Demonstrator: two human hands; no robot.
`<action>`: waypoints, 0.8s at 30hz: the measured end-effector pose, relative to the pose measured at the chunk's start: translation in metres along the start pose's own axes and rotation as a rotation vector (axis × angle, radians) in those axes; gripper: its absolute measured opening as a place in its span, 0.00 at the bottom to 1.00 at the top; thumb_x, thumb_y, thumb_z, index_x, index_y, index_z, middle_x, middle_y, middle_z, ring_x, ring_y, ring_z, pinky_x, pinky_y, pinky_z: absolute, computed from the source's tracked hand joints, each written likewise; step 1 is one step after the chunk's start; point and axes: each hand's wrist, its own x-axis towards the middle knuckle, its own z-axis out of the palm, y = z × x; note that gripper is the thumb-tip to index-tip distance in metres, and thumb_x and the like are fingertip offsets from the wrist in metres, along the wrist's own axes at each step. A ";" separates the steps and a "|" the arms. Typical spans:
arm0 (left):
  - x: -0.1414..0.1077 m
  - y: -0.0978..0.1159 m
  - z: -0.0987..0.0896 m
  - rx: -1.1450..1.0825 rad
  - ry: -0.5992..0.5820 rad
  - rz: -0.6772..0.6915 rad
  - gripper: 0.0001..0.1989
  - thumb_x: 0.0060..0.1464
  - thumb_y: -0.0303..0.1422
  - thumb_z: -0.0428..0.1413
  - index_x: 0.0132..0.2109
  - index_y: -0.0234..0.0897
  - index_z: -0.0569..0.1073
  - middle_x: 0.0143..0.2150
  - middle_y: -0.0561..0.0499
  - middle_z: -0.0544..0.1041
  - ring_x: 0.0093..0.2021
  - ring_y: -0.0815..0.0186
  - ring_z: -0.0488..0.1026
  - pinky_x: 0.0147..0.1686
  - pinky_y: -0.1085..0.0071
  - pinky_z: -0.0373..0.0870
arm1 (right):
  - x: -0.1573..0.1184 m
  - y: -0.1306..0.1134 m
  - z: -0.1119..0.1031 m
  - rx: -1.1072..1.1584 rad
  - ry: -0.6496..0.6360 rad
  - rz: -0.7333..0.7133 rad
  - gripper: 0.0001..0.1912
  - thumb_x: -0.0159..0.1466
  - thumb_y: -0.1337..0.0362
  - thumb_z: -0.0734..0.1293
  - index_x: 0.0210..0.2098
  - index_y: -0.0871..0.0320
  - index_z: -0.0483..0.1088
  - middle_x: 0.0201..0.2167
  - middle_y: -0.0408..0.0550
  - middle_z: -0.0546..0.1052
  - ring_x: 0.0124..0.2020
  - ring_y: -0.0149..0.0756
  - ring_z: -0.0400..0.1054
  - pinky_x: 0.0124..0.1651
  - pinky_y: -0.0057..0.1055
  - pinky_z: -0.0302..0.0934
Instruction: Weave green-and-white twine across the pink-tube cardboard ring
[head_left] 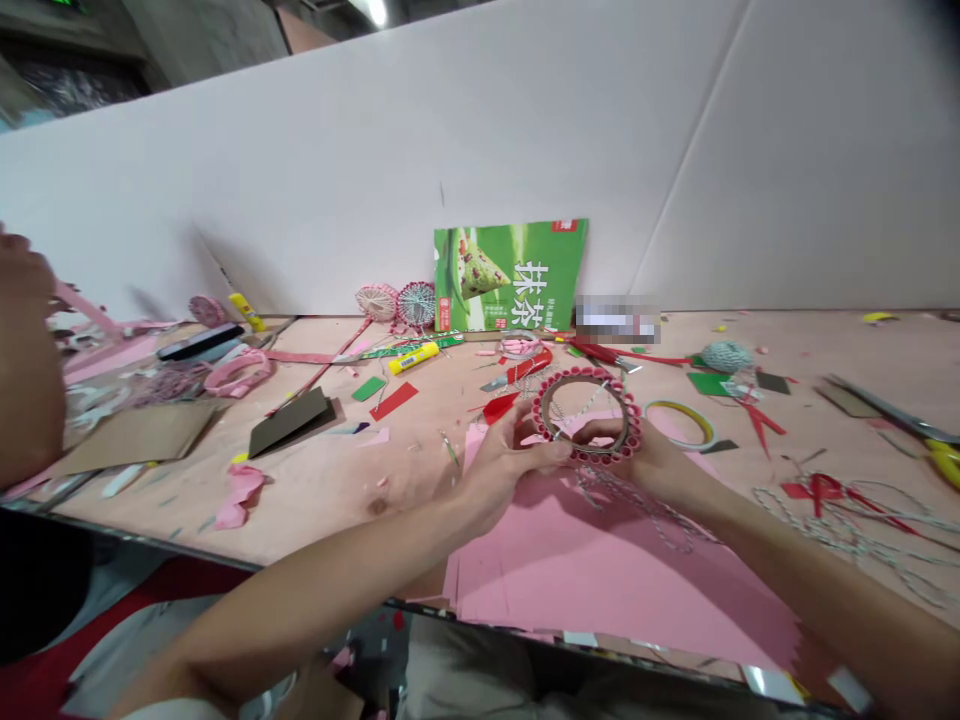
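Note:
Between my two hands is a ring [634, 410] with a brown inner band and small pink rolled pieces all round its outside. My left hand [517, 450] grips its left side, thumb along the lower front. My right hand [637, 460] holds the lower right side, with fingers reaching through the opening. A thin string crosses the inside of the ring, and more grey-and-white string [660, 520] trails below it. Beneath the hands lie pink paper sheets [600, 580] at the table's front edge.
Scissors [892, 405] and tangled string [840, 510] lie at right, near a ball of string [726, 356] and a tape roll [701, 425]. A green package [510, 280] leans on the white wall. A glue stick [414, 358] lies left of centre. Another person's arm [30, 370] shows at far left.

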 end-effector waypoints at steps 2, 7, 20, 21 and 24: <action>0.000 0.001 0.001 0.010 0.020 0.002 0.35 0.44 0.31 0.73 0.59 0.38 0.71 0.54 0.43 0.81 0.43 0.59 0.81 0.44 0.64 0.78 | 0.000 -0.001 0.001 0.014 0.019 -0.002 0.13 0.60 0.55 0.73 0.36 0.59 0.79 0.35 0.52 0.82 0.38 0.45 0.74 0.41 0.38 0.69; 0.000 0.004 0.002 0.030 0.023 0.002 0.36 0.44 0.31 0.74 0.60 0.40 0.71 0.58 0.43 0.80 0.49 0.56 0.82 0.48 0.64 0.77 | 0.002 0.005 0.001 0.046 0.028 -0.011 0.13 0.59 0.57 0.75 0.38 0.60 0.79 0.37 0.52 0.81 0.37 0.42 0.74 0.41 0.35 0.69; 0.003 0.003 -0.004 0.117 0.100 0.009 0.37 0.50 0.34 0.72 0.66 0.41 0.70 0.58 0.43 0.80 0.54 0.55 0.79 0.52 0.63 0.75 | 0.007 0.011 0.004 0.158 0.065 0.111 0.12 0.57 0.64 0.70 0.41 0.60 0.76 0.31 0.48 0.80 0.27 0.37 0.73 0.29 0.32 0.67; 0.003 0.002 -0.005 0.103 0.109 0.002 0.39 0.49 0.34 0.73 0.66 0.42 0.69 0.57 0.43 0.81 0.53 0.55 0.79 0.53 0.61 0.75 | 0.008 0.011 0.004 0.149 0.072 0.101 0.12 0.56 0.65 0.70 0.40 0.60 0.76 0.30 0.48 0.80 0.28 0.37 0.73 0.30 0.32 0.68; 0.005 -0.002 -0.007 0.068 0.122 -0.018 0.42 0.45 0.35 0.75 0.66 0.42 0.69 0.53 0.43 0.82 0.49 0.54 0.81 0.52 0.58 0.76 | 0.010 0.009 0.003 0.116 0.083 0.051 0.10 0.53 0.68 0.70 0.36 0.60 0.77 0.32 0.48 0.81 0.35 0.39 0.75 0.41 0.33 0.70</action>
